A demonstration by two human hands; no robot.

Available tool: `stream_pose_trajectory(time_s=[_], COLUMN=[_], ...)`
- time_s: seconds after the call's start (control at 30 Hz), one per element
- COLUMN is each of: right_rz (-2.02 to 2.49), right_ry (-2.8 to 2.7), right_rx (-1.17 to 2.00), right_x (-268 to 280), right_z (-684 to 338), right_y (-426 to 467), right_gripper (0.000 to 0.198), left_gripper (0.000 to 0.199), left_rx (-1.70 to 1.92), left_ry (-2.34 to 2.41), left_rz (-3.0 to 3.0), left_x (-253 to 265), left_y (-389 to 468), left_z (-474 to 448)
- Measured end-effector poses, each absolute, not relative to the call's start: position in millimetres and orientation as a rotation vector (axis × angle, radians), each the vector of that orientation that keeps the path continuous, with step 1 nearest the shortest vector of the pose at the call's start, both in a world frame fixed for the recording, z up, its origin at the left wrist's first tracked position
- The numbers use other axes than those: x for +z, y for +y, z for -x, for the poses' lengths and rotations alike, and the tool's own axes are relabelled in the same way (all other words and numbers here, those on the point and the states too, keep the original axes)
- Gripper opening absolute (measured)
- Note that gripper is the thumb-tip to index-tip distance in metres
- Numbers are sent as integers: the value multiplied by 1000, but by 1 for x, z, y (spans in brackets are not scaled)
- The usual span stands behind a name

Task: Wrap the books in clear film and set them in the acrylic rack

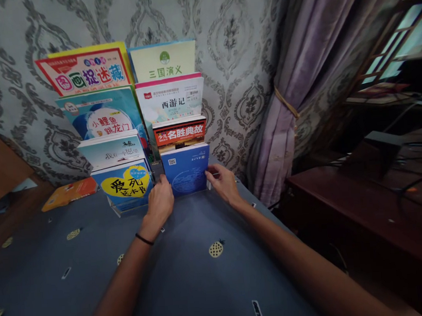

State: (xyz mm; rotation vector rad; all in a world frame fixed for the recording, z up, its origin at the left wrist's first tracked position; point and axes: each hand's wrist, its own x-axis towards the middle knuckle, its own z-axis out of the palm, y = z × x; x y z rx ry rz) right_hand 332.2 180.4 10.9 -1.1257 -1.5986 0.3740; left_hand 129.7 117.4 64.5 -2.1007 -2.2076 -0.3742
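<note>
A blue book (pixel 186 172) with a QR code stands at the front of the right-hand column of books, in a stepped rack. My left hand (pixel 160 199), a dark band on its wrist, is closed at the book's left edge, its fingertips partly hidden. At the right edge my right hand (pixel 224 182) pinches the same book between thumb and fingers. Behind it rise a red-and-black book (pixel 180 133), a white book (pixel 172 101) and a pale green book (pixel 164 62). Left of my left hand stands a blue book with a yellow heart (pixel 125 186).
More books fill the left column, including a pale blue one (pixel 113 152), a teal one (pixel 101 113) and a red-bordered one (pixel 85 73). An orange book (pixel 69 192) lies on the grey-blue cloth (pixel 192 286). Patterned wall behind; purple curtain (pixel 284 123) and dark red table (pixel 364 204) at right.
</note>
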Motion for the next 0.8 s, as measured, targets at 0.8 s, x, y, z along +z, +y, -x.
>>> stream_pose_trajectory(time_s=[0.8], right_rz=[1287], right_ry=[-1586], right_rx=[475], right_x=[0], right_z=[-346], right_y=[140], right_gripper=[55], left_gripper=[26], left_rx=[22], left_ry=[-1911], left_rz=[2240], left_x=[10], left_y=[15], left_z=[23])
